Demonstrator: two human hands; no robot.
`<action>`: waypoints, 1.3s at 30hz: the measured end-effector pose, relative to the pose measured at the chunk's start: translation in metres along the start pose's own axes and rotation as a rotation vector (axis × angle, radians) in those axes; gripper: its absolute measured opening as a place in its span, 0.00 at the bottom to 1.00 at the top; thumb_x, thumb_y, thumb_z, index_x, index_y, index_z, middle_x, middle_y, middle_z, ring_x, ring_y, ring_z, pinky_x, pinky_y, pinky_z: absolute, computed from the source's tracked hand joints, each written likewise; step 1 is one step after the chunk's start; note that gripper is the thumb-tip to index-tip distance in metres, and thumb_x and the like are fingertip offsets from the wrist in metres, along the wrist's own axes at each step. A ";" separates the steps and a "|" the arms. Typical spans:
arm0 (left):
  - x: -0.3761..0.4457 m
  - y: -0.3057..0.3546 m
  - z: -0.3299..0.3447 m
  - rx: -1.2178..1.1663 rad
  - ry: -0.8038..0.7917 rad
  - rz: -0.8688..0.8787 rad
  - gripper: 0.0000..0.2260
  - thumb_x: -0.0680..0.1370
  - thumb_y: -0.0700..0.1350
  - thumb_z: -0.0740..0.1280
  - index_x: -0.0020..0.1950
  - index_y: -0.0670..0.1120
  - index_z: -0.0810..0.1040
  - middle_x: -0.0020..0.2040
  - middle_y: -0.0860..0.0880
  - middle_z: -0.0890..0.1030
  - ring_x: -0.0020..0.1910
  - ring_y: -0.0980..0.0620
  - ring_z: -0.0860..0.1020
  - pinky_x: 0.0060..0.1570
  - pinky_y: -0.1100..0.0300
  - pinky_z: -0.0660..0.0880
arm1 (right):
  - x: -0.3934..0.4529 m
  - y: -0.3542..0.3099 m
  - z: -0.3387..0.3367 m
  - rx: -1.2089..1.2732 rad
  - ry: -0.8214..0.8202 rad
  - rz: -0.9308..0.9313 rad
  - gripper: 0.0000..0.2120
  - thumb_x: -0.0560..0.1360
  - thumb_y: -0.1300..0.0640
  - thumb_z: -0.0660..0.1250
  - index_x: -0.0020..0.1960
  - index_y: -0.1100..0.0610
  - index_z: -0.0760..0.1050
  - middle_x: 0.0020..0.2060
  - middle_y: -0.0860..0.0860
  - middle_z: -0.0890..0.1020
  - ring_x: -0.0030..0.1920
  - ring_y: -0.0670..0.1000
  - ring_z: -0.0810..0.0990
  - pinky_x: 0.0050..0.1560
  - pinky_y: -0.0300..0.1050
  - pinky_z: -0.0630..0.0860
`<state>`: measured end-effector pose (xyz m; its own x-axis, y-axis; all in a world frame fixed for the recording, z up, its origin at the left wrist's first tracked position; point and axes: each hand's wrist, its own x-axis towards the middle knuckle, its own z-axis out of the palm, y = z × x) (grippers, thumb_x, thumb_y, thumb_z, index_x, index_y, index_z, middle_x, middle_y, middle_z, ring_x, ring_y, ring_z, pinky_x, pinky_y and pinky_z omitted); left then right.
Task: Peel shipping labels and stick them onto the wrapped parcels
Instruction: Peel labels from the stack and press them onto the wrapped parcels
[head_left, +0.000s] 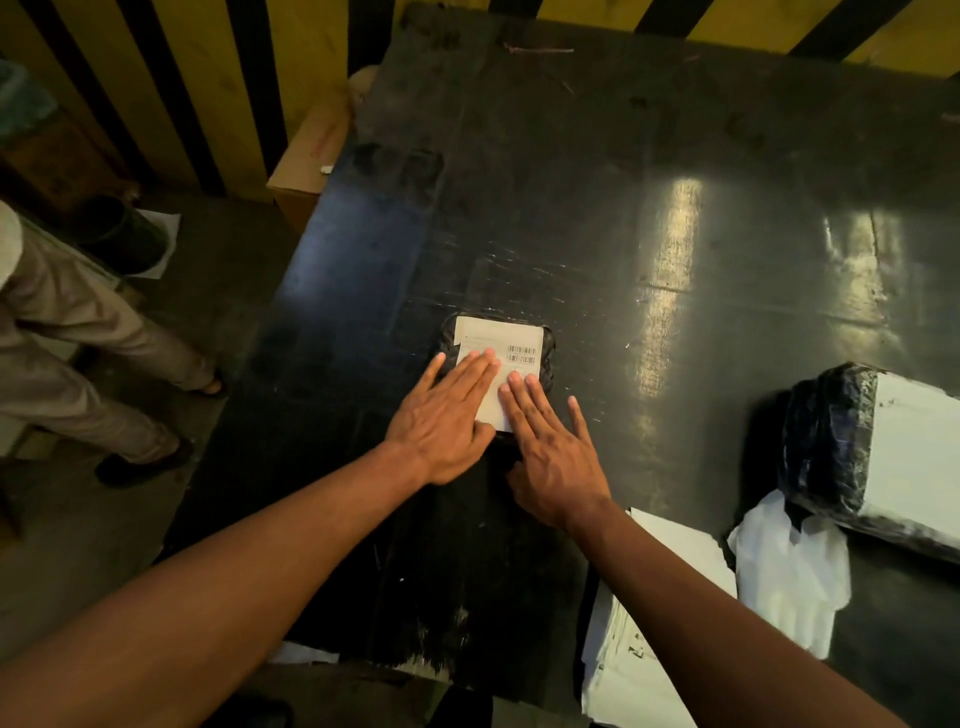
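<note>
Both hands, left hand (441, 415) and right hand (553, 457), seemingly press label (498, 338) onto parcel (546, 358).

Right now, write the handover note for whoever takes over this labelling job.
Left hand: flat, straight fingers pressing the shipping label.
Right hand: flat too, fingertips on the label's lower right part.
The label lies on the small black wrapped parcel at the middle of the dark table.
Done: this label is on and being smoothed down.
Left: finish pressing, then take the next one. The stack of label sheets lies near right; a larger wrapped parcel, far right, already shows a white sheet.
</note>
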<state>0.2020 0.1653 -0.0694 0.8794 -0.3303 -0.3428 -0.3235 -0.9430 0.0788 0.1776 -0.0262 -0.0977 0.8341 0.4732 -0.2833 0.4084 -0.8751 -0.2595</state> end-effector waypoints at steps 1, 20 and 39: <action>-0.001 -0.003 -0.002 0.009 -0.003 -0.015 0.33 0.84 0.56 0.50 0.84 0.47 0.39 0.85 0.50 0.40 0.83 0.54 0.40 0.81 0.47 0.36 | 0.000 0.000 0.000 -0.001 -0.002 -0.001 0.44 0.79 0.49 0.59 0.82 0.51 0.30 0.82 0.47 0.31 0.81 0.48 0.29 0.80 0.63 0.36; 0.051 -0.012 -0.019 0.009 -0.036 -0.060 0.33 0.85 0.59 0.48 0.84 0.47 0.38 0.85 0.49 0.38 0.83 0.52 0.38 0.81 0.44 0.38 | 0.000 -0.002 -0.006 -0.024 -0.045 0.007 0.45 0.78 0.50 0.59 0.83 0.51 0.32 0.81 0.47 0.32 0.81 0.49 0.29 0.80 0.64 0.36; 0.006 -0.022 -0.001 -0.518 -0.100 -0.331 0.35 0.83 0.60 0.63 0.81 0.70 0.41 0.80 0.41 0.58 0.78 0.41 0.62 0.73 0.42 0.67 | 0.038 0.021 -0.032 0.315 -0.093 0.267 0.36 0.82 0.33 0.56 0.80 0.33 0.37 0.68 0.57 0.64 0.64 0.57 0.74 0.64 0.56 0.78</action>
<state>0.2147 0.1844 -0.0718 0.8591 -0.0351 -0.5107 0.1942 -0.9007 0.3886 0.2296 -0.0304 -0.0842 0.8522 0.2542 -0.4573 0.0372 -0.9013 -0.4316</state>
